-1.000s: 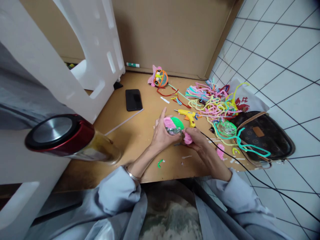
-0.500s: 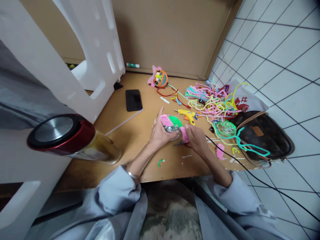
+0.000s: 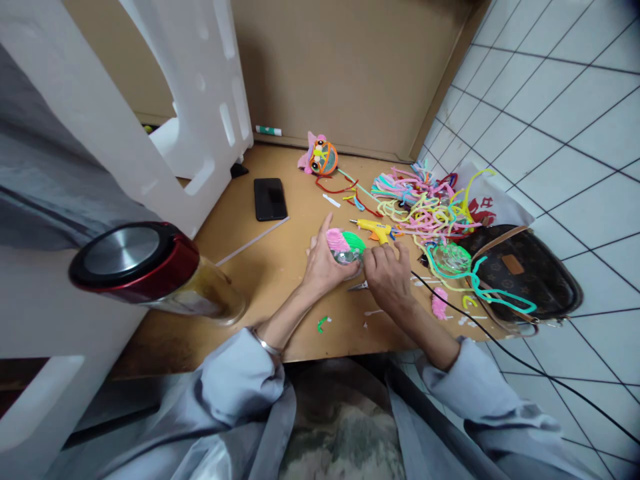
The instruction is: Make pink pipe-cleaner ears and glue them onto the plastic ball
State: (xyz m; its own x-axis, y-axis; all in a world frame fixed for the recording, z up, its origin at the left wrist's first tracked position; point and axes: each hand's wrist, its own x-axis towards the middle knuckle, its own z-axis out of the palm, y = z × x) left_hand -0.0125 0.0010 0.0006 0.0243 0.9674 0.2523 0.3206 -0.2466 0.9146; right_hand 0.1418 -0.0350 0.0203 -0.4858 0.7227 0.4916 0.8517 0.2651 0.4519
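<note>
My left hand (image 3: 323, 262) is wrapped round a clear plastic ball (image 3: 343, 256), its thumb along the near side. Pink fuzzy pipe cleaner (image 3: 337, 240) and green pipe cleaner (image 3: 353, 243) cover the ball's upper part. Curled against the ball's right side is my right hand (image 3: 387, 273), its fingertips mostly hidden. The pink pipe-cleaner piece seen in these fingers earlier is now covered by the hand. Just beyond my right hand lies a yellow glue gun (image 3: 374, 230). Metal tips, perhaps of scissors (image 3: 358, 287), show beneath the hands.
A decorated ball with eyes (image 3: 323, 157), a black phone (image 3: 270, 199) and a heap of pipe cleaners (image 3: 420, 200) lie farther back. A brown handbag (image 3: 530, 273) sits right, a tall red-lidded bottle (image 3: 200, 287) left. A black cable (image 3: 480, 327) crosses the right side.
My right hand has turned knuckles-up and closed in against the ball, hiding the pink piece that showed in its fingers. My left hand keeps its hold. The view has shifted slightly.
</note>
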